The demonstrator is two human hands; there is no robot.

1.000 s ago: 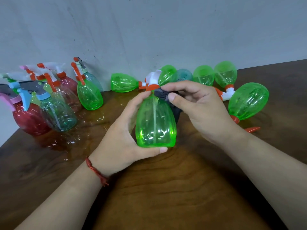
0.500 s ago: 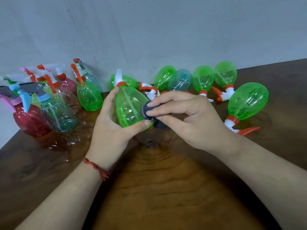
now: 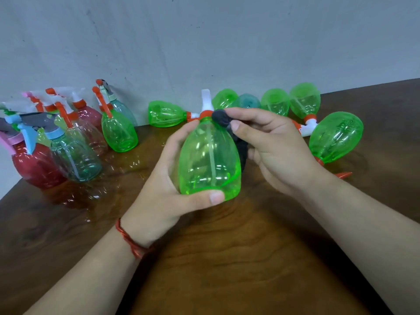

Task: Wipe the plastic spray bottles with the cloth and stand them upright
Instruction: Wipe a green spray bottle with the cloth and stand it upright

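I see the bottle (image 3: 209, 160) lifted off the table (image 3: 227, 258), held between both hands. Its long axis runs away from me: the base faces me, and the orange collar (image 3: 205, 113) and white head point to the wall. The left hand (image 3: 163, 196) grips the body from the left side, with the thumb across the base edge. The right hand (image 3: 277, 151) pinches the dark cloth (image 3: 221, 118) against the shoulder of the bottle, just under the collar; the rest of the cloth hangs along the right side. I judge the coming wipe goes along this axis, from collar to base. The standing bottles (image 3: 119, 130) are well to the left of the bottle, so the left hand is nearer to them. The lying bottles (image 3: 336, 137) are behind it and to its right.
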